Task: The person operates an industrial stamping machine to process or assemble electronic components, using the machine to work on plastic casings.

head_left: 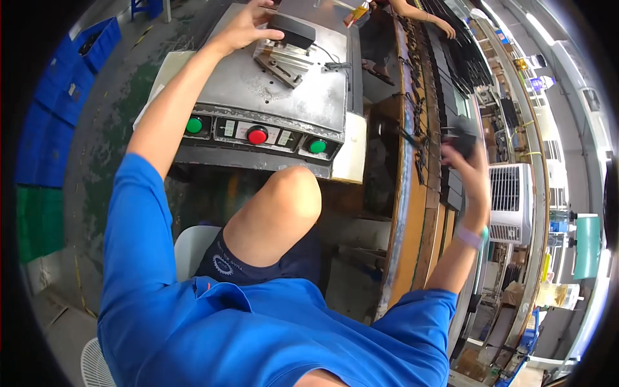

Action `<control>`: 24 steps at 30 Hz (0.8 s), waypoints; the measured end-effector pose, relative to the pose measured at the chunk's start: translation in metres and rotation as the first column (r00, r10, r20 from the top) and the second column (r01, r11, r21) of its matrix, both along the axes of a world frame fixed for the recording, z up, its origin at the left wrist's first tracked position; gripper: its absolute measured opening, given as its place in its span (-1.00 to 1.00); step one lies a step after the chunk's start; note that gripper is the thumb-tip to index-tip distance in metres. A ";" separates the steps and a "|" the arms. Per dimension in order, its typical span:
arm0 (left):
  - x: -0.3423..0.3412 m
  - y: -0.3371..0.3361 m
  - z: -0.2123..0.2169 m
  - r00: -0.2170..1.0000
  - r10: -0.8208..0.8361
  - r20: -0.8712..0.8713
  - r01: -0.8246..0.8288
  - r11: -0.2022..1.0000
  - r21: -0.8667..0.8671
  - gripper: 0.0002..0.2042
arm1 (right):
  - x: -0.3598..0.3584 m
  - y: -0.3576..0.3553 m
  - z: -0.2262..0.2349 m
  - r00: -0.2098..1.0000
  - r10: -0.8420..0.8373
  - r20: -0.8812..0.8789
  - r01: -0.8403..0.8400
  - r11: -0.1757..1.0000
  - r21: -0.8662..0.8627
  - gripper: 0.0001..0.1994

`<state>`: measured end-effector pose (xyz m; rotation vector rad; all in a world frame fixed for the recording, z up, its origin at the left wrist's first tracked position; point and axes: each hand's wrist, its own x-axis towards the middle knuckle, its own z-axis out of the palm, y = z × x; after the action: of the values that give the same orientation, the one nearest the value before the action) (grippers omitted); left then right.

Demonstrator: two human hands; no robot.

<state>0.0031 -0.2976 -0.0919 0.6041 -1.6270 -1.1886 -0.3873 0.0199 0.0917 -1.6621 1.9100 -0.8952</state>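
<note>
My left hand (244, 30) is at the far side of the machine's metal plate (322, 90), fingers spread, its thumb at the left end of a black box-shaped part (291, 31). That part sits on a metal fixture (280, 64), and a thin dark cable (337, 66) lies to its right. Over the bench on the right, my right hand (469, 171) is smeared by motion. It grips a dark, blocky part (459, 134) whose exact shape is blurred.
Green buttons (193, 125) and a red button (257, 135) line the machine's front. Black parts with cables (431, 97) run along the wooden bench (403, 258). Another person's hand (442, 27) reaches over its far end. A white fan unit (509, 203) stands right; blue bins (58, 97) stand left.
</note>
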 end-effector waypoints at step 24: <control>0.099 0.254 -0.066 0.871 0.482 0.097 -0.486 0.815 0.315 -0.37 | 0.149 -0.180 -0.112 0.525 0.530 -0.666 -0.576 0.797 0.182 0.02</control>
<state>0.1018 -0.0433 -0.1575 1.1687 -1.1778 -1.0693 -0.2382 -0.1598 -0.0204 -2.6991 1.5071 -0.0292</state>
